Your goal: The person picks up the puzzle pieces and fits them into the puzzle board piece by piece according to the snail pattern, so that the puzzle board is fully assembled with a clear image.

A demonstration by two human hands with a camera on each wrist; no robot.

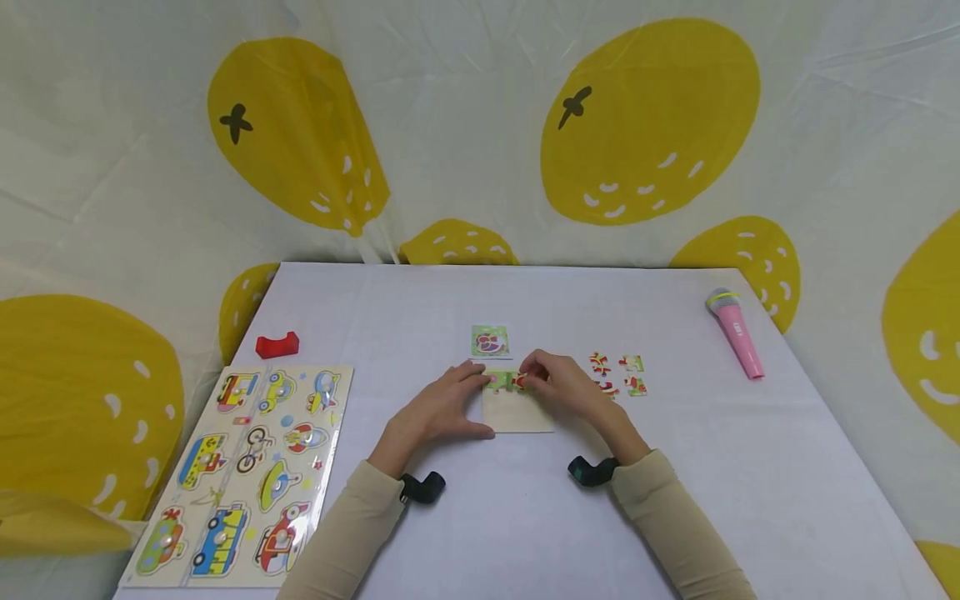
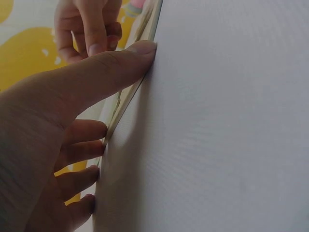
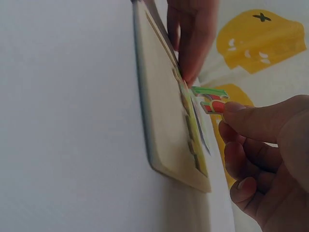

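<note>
A small wooden puzzle tray point(image 1: 517, 417) lies on the white table in front of me. My left hand point(image 1: 444, 406) rests along its left side, thumb at the near corner and fairly straight fingers at the far one. A green puzzle piece point(image 1: 498, 381) lies in the tray's upper left, by the left fingertips. Between thumb and index finger, my right hand point(image 1: 564, 385) pinches a red and green puzzle piece point(image 3: 215, 104), tilted above the tray's far part in the right wrist view. Several loose puzzle pieces point(image 1: 632, 362) lie right of the right hand, partly hidden by it.
Behind the tray is a square picture card point(image 1: 491, 341). A large vehicle peg puzzle point(image 1: 243, 475) covers the table's left side, with a red block point(image 1: 277, 345) beyond it. At the far right lies a pink toy microphone point(image 1: 737, 333).
</note>
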